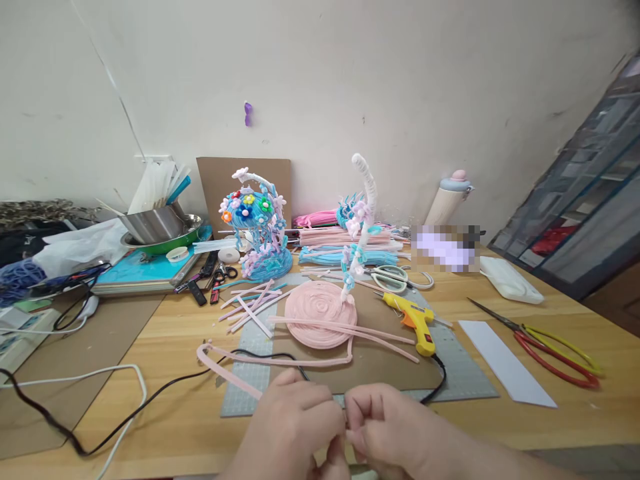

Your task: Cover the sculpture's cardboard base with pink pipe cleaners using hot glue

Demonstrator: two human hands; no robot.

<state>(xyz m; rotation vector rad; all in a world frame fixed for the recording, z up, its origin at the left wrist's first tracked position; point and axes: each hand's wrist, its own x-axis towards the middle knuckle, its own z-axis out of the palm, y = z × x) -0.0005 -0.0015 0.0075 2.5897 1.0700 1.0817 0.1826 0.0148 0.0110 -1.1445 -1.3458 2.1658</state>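
My left hand (pixel 300 423) and my right hand (pixel 395 427) meet at the table's front edge, fingertips pinched together. Whatever lies between them is hidden by my fingers. A pink pipe cleaner (pixel 233 375) bends round on the left and disappears behind my left hand; whether I grip it, I cannot tell. Just beyond my hands is a flat pink spiral disc (pixel 320 307) with a white curved stem (pixel 369 183) rising from it, dressed with pink and blue flowers. Loose pink pipe cleaners (pixel 380 331) lie across the disc. A yellow glue gun (pixel 417 320) rests to its right.
Red-and-yellow-handled scissors (pixel 555 350) and a white strip (pixel 505 363) lie on the right. A blue flowered lamp-like model (pixel 255 227) stands behind, beside pipe cleaner bundles (pixel 345 255). Black cable (pixel 150 403) crosses the left side. A metal bowl (pixel 155 223) sits at back left.
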